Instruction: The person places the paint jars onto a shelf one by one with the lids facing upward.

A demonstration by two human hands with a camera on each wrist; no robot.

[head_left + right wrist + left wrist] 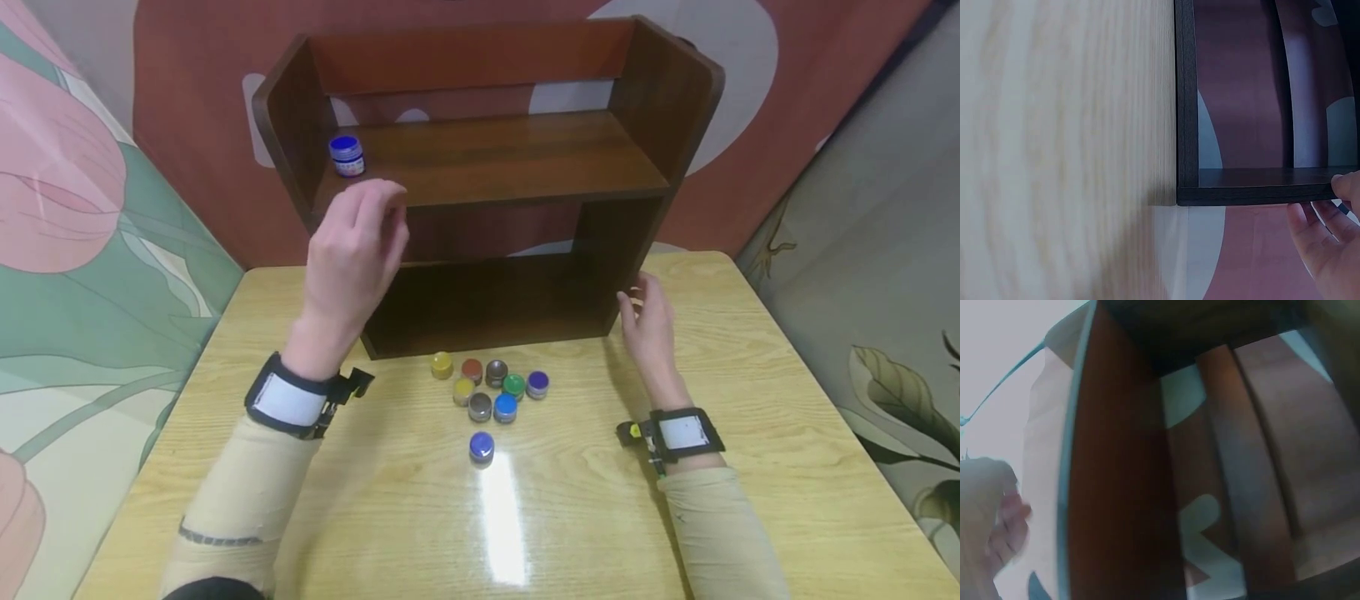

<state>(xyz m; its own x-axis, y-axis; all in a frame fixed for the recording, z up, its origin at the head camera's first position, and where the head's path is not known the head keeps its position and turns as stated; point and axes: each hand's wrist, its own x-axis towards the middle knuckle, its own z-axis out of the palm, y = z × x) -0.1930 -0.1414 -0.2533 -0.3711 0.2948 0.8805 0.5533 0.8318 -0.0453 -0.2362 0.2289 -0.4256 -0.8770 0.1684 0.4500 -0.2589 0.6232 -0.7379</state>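
Both my forearms [251,492] stretch forward over the table [585,525]. Between them sit nine small jars [480,407], a blue jar [482,447] nearest me. Farther off, my right hand [651,327] pinches the right side panel [1241,195] of the wooden shelf [480,310] between thumb and fingers. My left hand [347,254] is raised, fingers loosely bent, thumb and forefinger apart, near a blue-lidded jar [347,157] standing on the upper board [502,158].

Arms [243,492] outstretched, left hand [351,250] raised, fingers [371,200] loosely curled, right hand [649,332] lower, thumb [627,313] and fingers parted
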